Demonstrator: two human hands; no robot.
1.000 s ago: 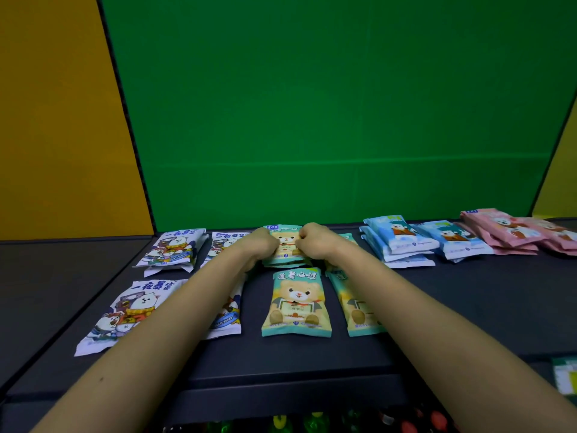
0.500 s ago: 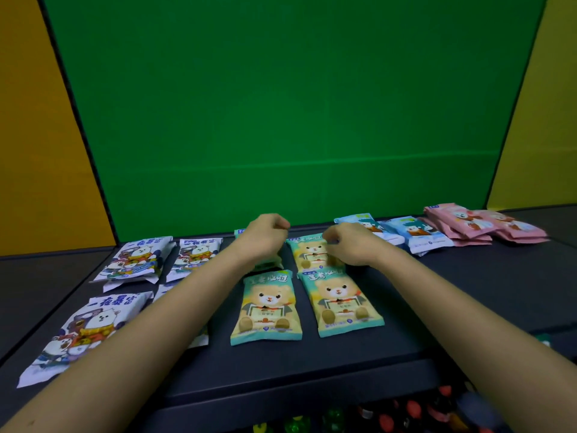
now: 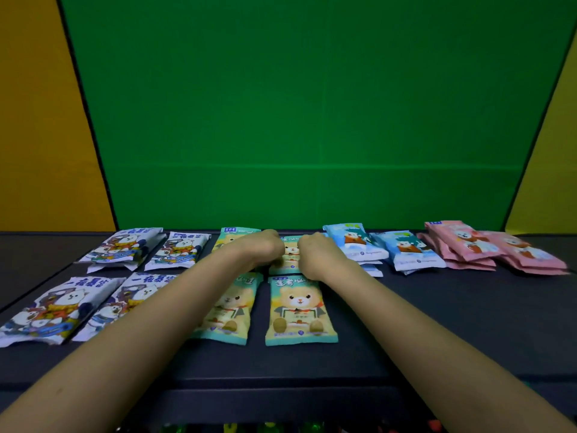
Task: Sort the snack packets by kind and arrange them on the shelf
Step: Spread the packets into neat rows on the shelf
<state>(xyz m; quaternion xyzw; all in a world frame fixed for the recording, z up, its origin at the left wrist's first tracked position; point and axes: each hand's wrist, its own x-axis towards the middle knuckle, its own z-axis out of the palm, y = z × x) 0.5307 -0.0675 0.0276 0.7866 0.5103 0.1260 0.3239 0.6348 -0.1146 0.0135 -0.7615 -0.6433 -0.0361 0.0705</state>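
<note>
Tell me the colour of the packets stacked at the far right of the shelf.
Pink packets, each printed with a white bear; seen in the head view.

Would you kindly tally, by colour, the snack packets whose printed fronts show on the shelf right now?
White packets: 4
Teal packets: 4
Light blue packets: 2
Pink packets: 2
Total: 12
More lie stacked beneath some, too hidden to count.

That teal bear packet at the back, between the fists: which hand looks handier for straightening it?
Probably either; slightly the right hand, whose grip lies over the back teal packet. The left hand also reaches toward its neighbour.
</note>
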